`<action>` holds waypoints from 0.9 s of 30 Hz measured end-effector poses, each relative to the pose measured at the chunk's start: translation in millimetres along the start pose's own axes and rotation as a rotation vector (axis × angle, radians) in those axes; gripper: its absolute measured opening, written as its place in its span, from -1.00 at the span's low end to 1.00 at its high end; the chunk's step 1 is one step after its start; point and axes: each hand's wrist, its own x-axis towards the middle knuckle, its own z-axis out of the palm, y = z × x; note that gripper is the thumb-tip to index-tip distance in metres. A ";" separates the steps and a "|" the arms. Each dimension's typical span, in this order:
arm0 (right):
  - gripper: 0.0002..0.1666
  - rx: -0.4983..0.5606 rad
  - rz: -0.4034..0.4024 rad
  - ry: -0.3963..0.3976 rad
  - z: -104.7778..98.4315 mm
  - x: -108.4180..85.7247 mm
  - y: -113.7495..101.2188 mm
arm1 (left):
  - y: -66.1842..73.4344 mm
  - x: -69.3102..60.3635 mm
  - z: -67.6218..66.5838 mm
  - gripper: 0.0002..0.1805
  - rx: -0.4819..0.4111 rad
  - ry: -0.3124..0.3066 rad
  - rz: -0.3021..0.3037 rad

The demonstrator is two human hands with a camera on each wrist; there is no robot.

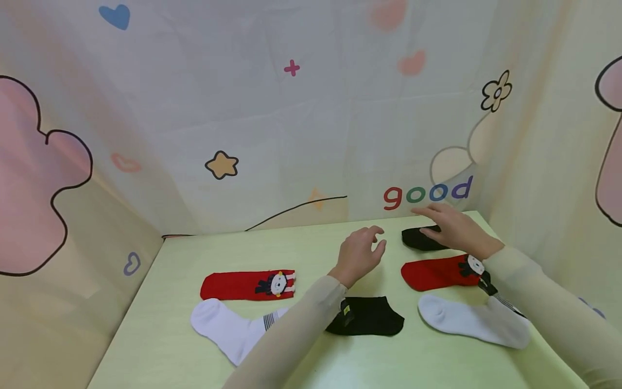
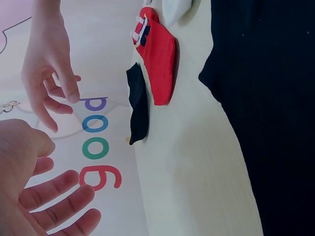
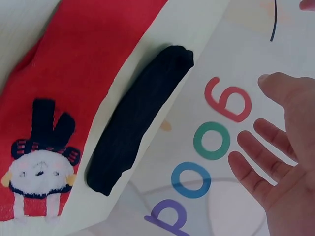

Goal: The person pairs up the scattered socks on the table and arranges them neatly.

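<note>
My left hand hovers above the table, fingers loosely bent and holding nothing, behind a black sock. Over the far right of the table is my right hand, partly covering another black sock in the head view. In the right wrist view that black sock lies flat, apart from the right hand, whose fingers are relaxed. A red sock with a character on it and a white sock lie below it on the right. The left wrist view shows both hands empty, the left one nearer.
On the table's left side lie a red sock with a character and a white sock, partly behind the left sleeve. A printed curtain stands along the back and sides. The pale green table bears all the socks.
</note>
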 end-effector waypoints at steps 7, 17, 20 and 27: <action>-0.33 0.007 0.101 -0.061 -0.4 -0.8 13.4 | -1.3 7.1 9.8 -0.66 -0.026 -0.018 -0.029; -0.34 0.000 0.176 -0.091 2.6 -1.0 25.4 | 5.1 18.6 17.8 -0.62 0.000 -0.039 -0.062; -0.34 0.001 0.211 -0.105 4.6 -2.2 29.8 | 7.0 22.4 21.1 -0.62 0.003 -0.042 -0.061; -0.35 0.023 0.259 -0.122 7.9 -6.8 40.0 | 11.4 30.7 31.4 -0.63 -0.009 -0.034 -0.058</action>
